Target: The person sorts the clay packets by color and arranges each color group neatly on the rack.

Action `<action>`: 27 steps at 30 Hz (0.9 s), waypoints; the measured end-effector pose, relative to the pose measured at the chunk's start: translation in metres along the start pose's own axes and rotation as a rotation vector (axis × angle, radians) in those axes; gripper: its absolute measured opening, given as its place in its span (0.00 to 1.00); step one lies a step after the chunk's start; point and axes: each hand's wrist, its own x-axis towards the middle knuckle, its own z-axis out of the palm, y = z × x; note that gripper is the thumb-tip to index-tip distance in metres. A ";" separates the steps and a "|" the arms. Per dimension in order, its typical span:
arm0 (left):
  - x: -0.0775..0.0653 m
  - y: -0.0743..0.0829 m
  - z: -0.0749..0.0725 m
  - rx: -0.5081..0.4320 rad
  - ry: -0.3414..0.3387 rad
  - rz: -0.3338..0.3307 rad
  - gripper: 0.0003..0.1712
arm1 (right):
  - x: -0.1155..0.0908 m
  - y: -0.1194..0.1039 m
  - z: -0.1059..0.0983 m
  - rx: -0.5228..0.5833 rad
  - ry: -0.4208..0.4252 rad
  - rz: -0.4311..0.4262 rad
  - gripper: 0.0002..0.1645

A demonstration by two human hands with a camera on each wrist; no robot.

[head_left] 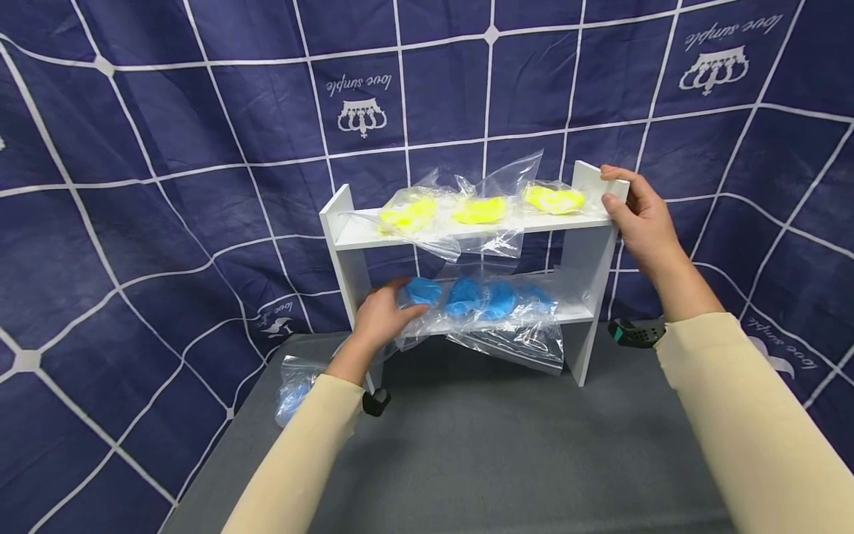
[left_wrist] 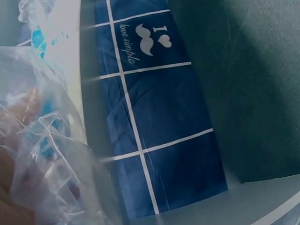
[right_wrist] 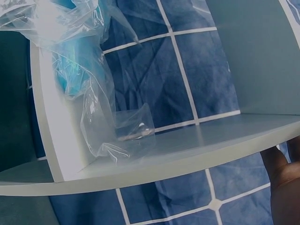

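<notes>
A white two-tier shelf [head_left: 603,285] stands on the grey table. On its lower board my left hand [head_left: 383,315] holds the leftmost clear plastic bag with a crumpled blue thing [head_left: 424,291] inside, between thumb and fingers. Loose plastic partly covers those fingers in the left wrist view. More bagged blue things [head_left: 463,297] lie right of it, their bag ends hanging over the front edge. My right hand [head_left: 647,222] grips the top of the right side panel, thumb in front. Three bagged yellow things [head_left: 482,211] lie along the upper board. What the contents are, I cannot tell.
Another clear bag with a light blue thing [head_left: 291,397] lies on the grey table [head_left: 480,452], left of the shelf and partly behind my left forearm. A blue curtain with white grid lines [head_left: 447,96] hangs behind and around the table.
</notes>
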 end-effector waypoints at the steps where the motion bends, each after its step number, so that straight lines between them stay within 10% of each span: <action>1: 0.000 0.000 0.000 0.020 -0.006 0.000 0.43 | 0.000 0.000 0.000 -0.003 0.001 -0.001 0.19; 10: -0.003 0.004 0.002 0.155 -0.005 0.025 0.45 | 0.001 0.000 -0.001 -0.026 0.002 -0.010 0.19; 27: -0.021 0.009 -0.011 0.096 0.062 0.109 0.41 | -0.001 0.001 -0.002 -0.039 -0.003 -0.025 0.20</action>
